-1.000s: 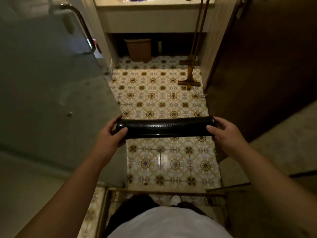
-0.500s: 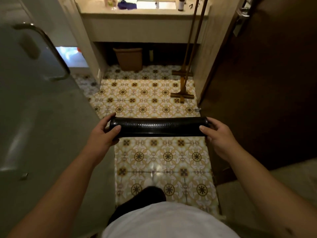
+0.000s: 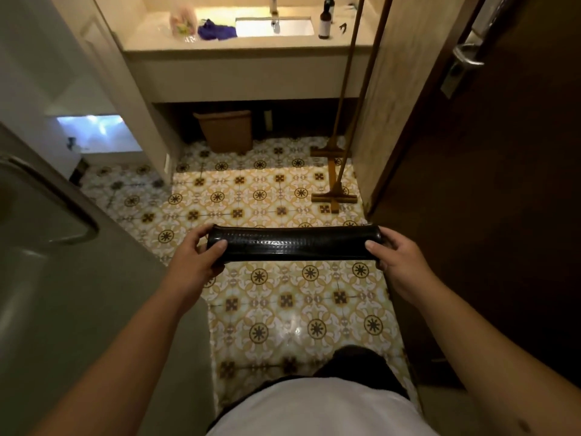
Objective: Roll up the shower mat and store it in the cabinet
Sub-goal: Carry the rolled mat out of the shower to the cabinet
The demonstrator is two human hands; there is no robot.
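Black rubber shower mat (image 3: 294, 245), rolled tight. Gripped at each end by left hand (image 3: 193, 258) and right hand (image 3: 399, 258), fingers closed, probably to prevent unrolling.

A glossy tiled floor (image 3: 283, 199) with a yellow, white and dark-brown floral medallion pattern runs from the near edge to the far wall. At the far end a tan, tapered plastic waste bin (image 3: 227, 131) stands on it, under the vanity. To the far right, two brown flat mop heads rest on the tiles: the farther one (image 3: 327, 151) close to the bin's level, the nearer one (image 3: 334, 197) just beside the right wall, each with a long brown handle rising upward. A bright glare patch lies on the near tiles.
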